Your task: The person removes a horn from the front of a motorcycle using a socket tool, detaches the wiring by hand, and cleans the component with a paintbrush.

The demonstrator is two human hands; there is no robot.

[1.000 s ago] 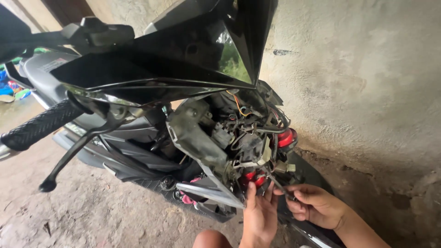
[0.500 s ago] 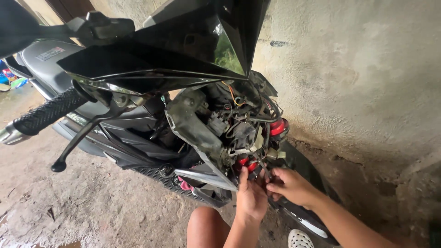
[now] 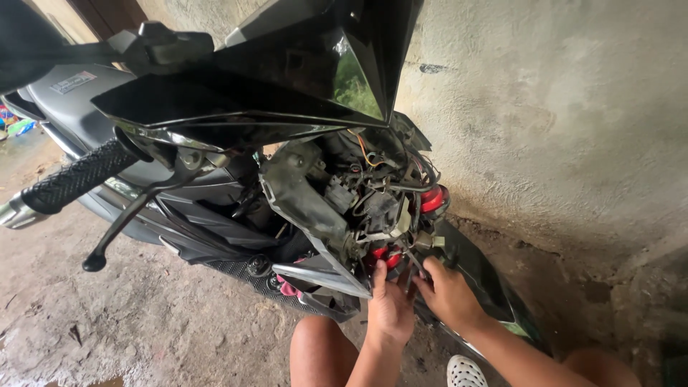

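scooter [image 3: 215, 215] beside wall [image 3: 559, 129], left hand [image 3: 390, 308] and right hand [image 3: 448, 294] at its wiring [image 3: 380, 208]

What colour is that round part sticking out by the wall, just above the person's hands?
Red: the round part shows bright red among the grey wiring, seen clearly in the head view.

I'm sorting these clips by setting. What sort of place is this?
Probably an informal repair spot at a home or small shed, not a fitted workshop. A scooter with its front panels off stands by a rough plastered wall on a stained concrete floor, while the left hand and right hand work at its exposed wiring.
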